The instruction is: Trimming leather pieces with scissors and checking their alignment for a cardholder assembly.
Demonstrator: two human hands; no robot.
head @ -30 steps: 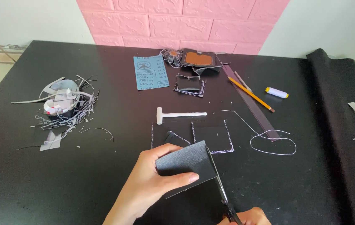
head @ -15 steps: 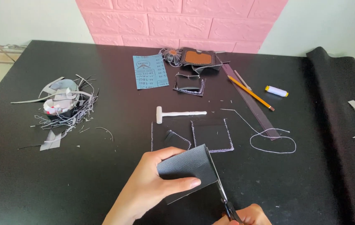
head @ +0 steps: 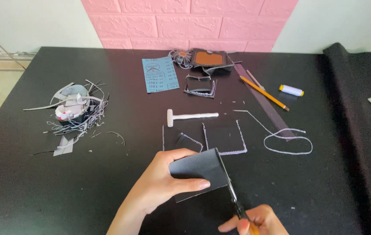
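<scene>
My left hand (head: 161, 180) grips a dark grey piece of leather (head: 198, 169) above the black table, thumb on top and fingers under it. My right hand (head: 255, 221), partly cut off by the lower edge, holds scissors (head: 233, 196) whose blades run along the right edge of that piece. Just beyond lie two black leather panels with white stitched edges (head: 224, 137) and a small white hammer (head: 190, 116).
A pile of scraps and threads (head: 74, 111) sits at the left. Further back are a blue sandpaper sheet (head: 159, 75), stitched leather parts (head: 207, 58), a ruler, a pencil (head: 264, 92), a thread spool (head: 290, 90) and a loose white cord (head: 287, 139). Rolled black material (head: 364, 109) lies at the right.
The scissors and my right hand have crept a little further along the edge of the leather piece. My left hand keeps the same hold.
</scene>
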